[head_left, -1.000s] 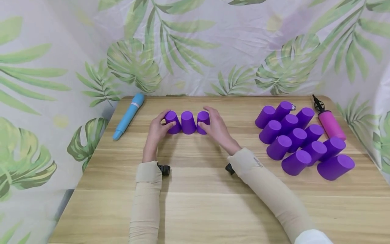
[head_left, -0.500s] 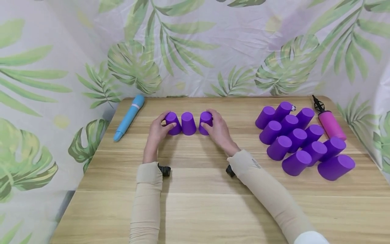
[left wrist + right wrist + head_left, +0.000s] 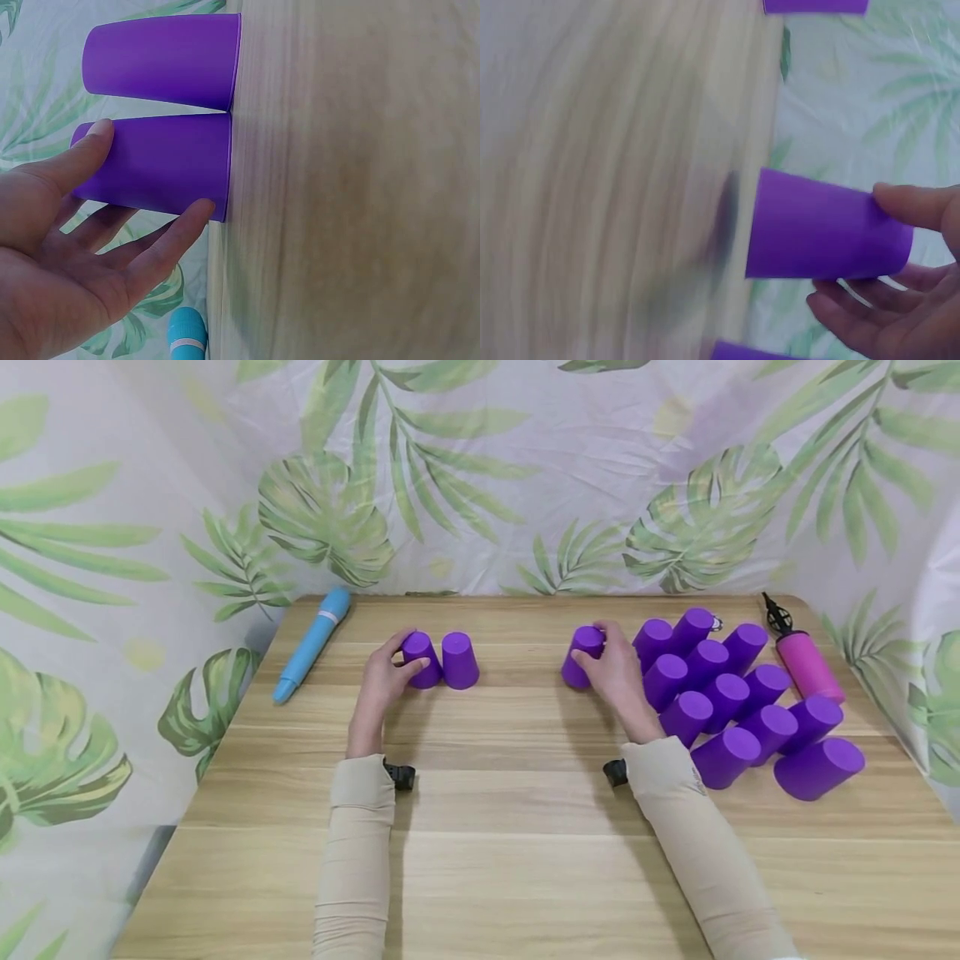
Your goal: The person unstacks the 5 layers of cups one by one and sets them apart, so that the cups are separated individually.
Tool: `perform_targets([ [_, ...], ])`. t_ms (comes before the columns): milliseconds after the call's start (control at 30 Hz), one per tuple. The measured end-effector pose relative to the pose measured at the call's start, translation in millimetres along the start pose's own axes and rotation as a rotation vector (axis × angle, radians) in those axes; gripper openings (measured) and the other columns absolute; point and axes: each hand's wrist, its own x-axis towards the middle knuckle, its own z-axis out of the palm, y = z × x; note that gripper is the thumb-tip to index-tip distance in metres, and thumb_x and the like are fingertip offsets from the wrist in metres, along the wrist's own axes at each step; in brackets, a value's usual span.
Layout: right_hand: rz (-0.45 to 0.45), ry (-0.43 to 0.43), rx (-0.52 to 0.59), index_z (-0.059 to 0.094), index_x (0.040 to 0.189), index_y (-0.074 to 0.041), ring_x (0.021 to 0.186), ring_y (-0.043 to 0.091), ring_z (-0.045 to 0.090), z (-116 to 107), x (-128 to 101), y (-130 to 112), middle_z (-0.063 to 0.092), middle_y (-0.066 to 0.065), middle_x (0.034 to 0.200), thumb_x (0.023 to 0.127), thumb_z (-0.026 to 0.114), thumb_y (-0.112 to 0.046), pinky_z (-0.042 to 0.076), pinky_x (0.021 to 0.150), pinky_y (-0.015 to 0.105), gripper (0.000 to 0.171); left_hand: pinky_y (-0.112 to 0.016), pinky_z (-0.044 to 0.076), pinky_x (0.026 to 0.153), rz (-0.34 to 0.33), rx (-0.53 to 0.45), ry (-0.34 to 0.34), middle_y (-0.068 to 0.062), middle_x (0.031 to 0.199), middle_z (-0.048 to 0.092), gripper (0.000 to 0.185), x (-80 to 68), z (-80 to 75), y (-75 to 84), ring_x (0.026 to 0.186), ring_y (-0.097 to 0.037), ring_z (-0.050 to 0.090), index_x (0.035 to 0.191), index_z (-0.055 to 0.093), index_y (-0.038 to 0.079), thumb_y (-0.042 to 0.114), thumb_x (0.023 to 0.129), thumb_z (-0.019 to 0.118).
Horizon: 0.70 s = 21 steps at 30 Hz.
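My left hand (image 3: 385, 675) holds an upside-down purple cup (image 3: 154, 161), thumb on one side and fingers along the other. Right beside it stands a second inverted purple cup (image 3: 461, 662), its rim meeting the first one's in the left wrist view. Farther right, my right hand (image 3: 617, 668) grips another inverted purple cup (image 3: 829, 229) near its narrow base, between thumb and fingers. That cup is close over the table, just left of a group of purple cups (image 3: 726, 700). My right hand and sleeve hide part of the group.
A blue tube-shaped pump (image 3: 311, 646) lies at the back left of the wooden table (image 3: 495, 868). Behind the cup group on the right lies a pink pump (image 3: 810, 665) with a black end. A leaf-patterned cloth (image 3: 480, 485) hangs along the table's back edge.
My right hand has carried its cup rightward, from beside the middle cup to near the group. The left hand and its two cups stay in place.
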Motion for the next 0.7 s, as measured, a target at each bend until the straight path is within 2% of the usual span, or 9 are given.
perform_targets([
  [167,0.045,0.061,-0.037,0.044,0.137,-0.002,0.121,0.042,0.05,-11,-1,9,0.051,0.022,0.135,0.087,0.069,-0.017,0.04,0.099,0.055,0.058,-0.048,0.045,0.102,0.002,0.002,0.002,-0.023,0.141,0.047,0.059,0.2,0.3,0.0,0.125,-0.039,0.049,0.145,0.042,0.008,0.012,0.091,0.066],
  [433,0.054,0.071,-0.063,0.042,0.136,0.001,0.121,0.042,0.049,-11,0,17,0.05,0.025,0.134,0.087,0.068,-0.012,0.039,0.1,0.055,0.057,-0.048,0.045,0.102,0.008,0.009,0.005,-0.024,0.139,0.048,0.058,-0.9,1.3,0.3,0.124,-0.039,0.049,0.144,0.043,0.006,0.011,0.091,0.067],
  [700,0.052,0.094,-0.039,0.04,0.137,0.001,0.122,0.043,0.047,-8,2,22,0.048,0.026,0.135,0.087,0.068,-0.012,0.037,0.102,0.054,0.059,-0.049,0.045,0.101,0.009,0.007,0.008,-0.024,0.14,0.047,0.059,-1.0,0.6,-0.2,0.125,-0.04,0.049,0.145,0.042,0.007,0.011,0.091,0.067],
])
